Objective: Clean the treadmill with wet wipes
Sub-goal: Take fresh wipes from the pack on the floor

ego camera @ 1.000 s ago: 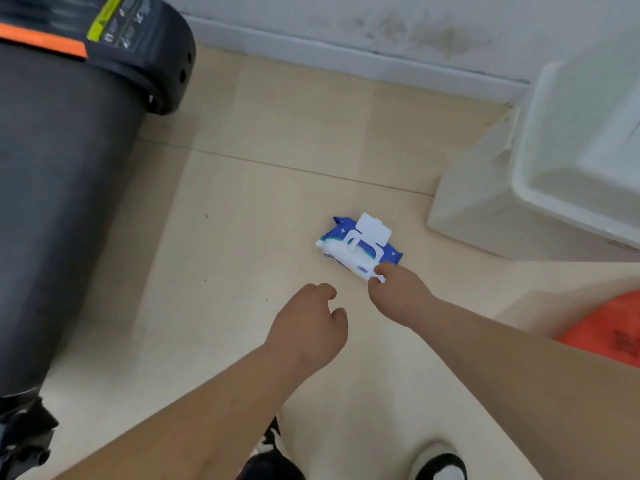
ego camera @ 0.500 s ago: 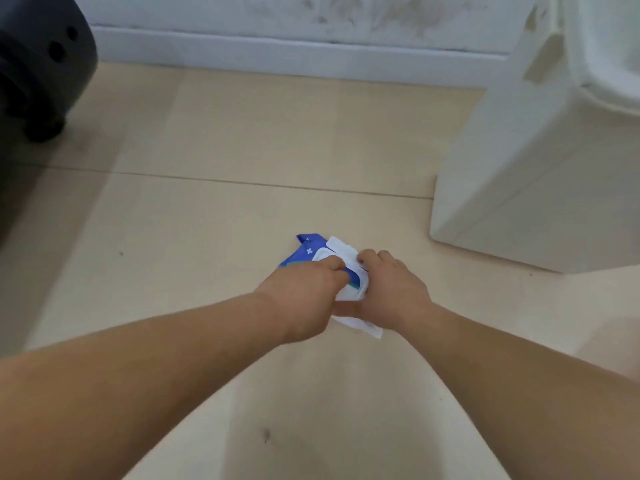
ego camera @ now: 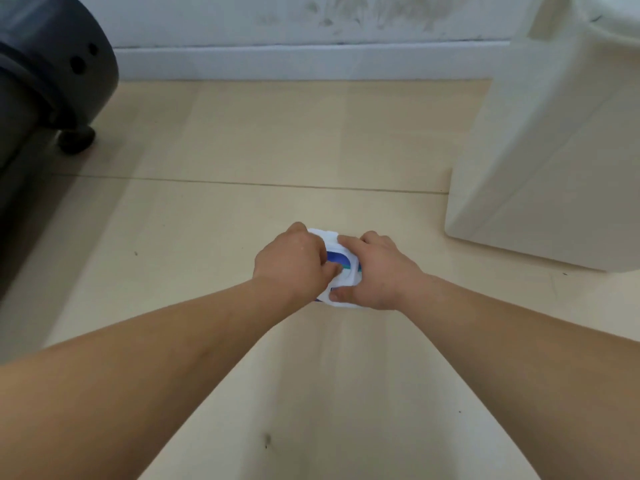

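Beige wood-look floor (ego camera: 207, 209) fills the nearest ground, with a small dark mark (ego camera: 266, 440) on it between two bare forearms that reach forward from the bottom corners. Their hands meet on a blue and white wet wipes pack (ego camera: 343, 271), which lies on the floor ahead of the person. The right hand (ego camera: 379, 271) grasps the pack, thumb on its near edge and forefinger laid along the far edge beside the white lid (ego camera: 327, 234). The left hand (ego camera: 294, 268) covers the pack's left part with curled fingers, one fingertip at the opening in the top; whether it pinches a wipe I cannot tell. Beyond the hands a thin seam (ego camera: 277, 185) crosses the floor. Farther right stands a tall white plastic container (ego camera: 540, 161). At the far left sits the dark rounded end of the treadmill (ego camera: 45, 74), resting on a small black foot (ego camera: 76, 140), well apart from the pack. A white skirting board (ego camera: 294, 65) runs behind, under a scuffed wall (ego camera: 346, 15)
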